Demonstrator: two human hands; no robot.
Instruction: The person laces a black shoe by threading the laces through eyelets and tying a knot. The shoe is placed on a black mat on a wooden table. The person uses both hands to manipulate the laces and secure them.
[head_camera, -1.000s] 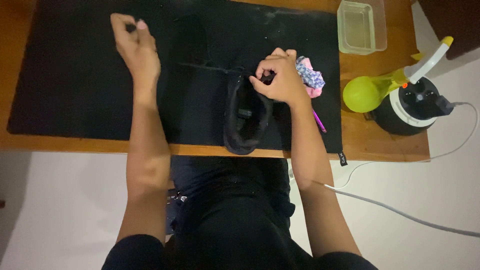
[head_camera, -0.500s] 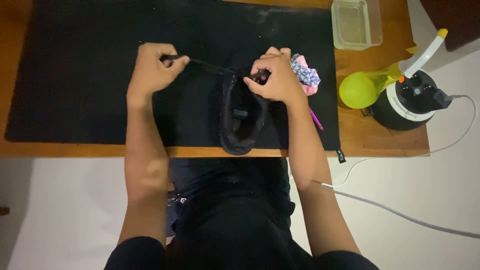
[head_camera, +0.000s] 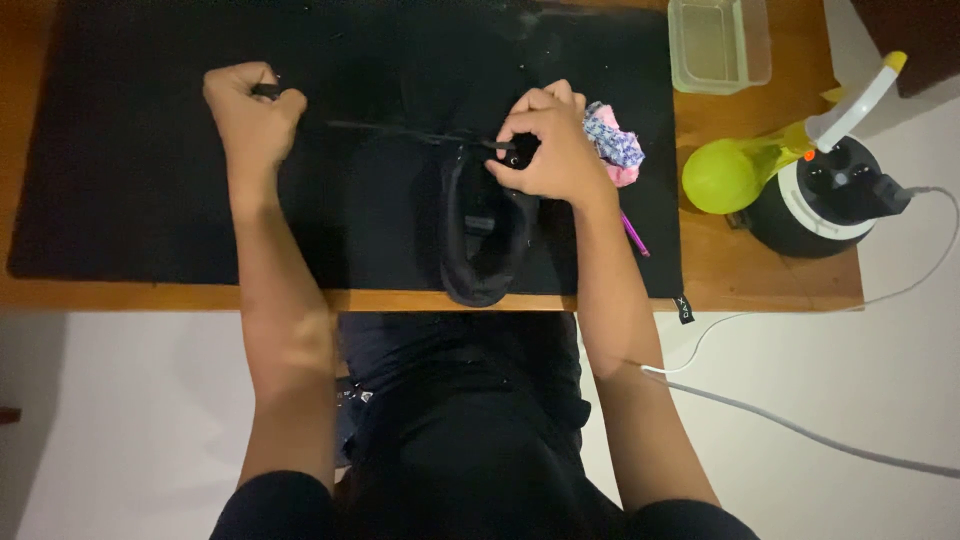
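Dark mat (head_camera: 150, 200), black shoe (head_camera: 480, 240) barely distinct

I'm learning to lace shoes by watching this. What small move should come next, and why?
Probably draw the left hand a little further outward. It grips the lace end, and the lace runs nearly taut to the eyelet that the right hand pinches on the black shoe, so little slack remains.

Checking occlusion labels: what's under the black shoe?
The black shoe lies on a black mat covering the wooden table. The right hand covers its front eyelets; the left hand pulls the black lace.
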